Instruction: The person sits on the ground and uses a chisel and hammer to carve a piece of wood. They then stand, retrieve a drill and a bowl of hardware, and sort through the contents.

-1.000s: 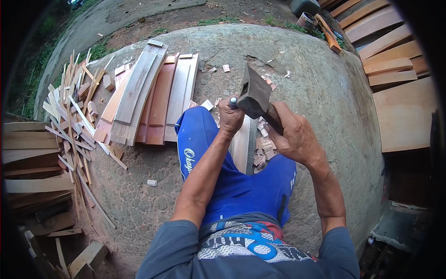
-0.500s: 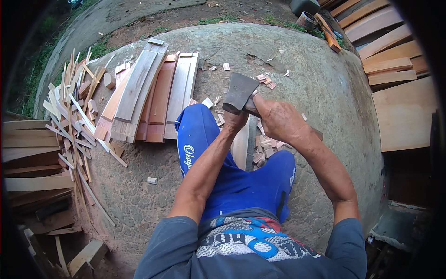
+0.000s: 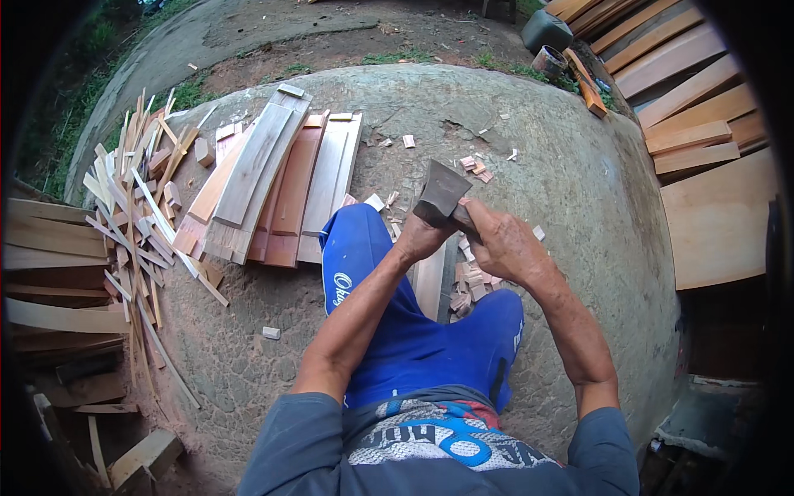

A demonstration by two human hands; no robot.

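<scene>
My right hand [image 3: 511, 246] is closed around the wooden handle of a hatchet [image 3: 442, 193], close to its dark metal head. Just left of it, my left hand [image 3: 420, 238] grips the upper end of a pale wooden board [image 3: 431, 281], its fingertips hidden behind the hatchet head. The board stands between my knees, with a darker face along its right side. Chopped wood chips [image 3: 475, 285] lie in a heap beside the board, next to my right knee.
Several shaped wooden panels [image 3: 265, 165] lie left of my knees, beside a pile of thin offcuts [image 3: 136, 198]. Stacked planks [image 3: 58, 248] stand at the far left. More boards [image 3: 719, 215] line the right side. A grey jug [image 3: 546, 31] and a bucket [image 3: 549, 62] stand at the back.
The hatchet head has dropped slightly, moved right and tilted, staying in my right hand. My left hand remains beside it at the board's upper end. The whole view has shifted a little.
</scene>
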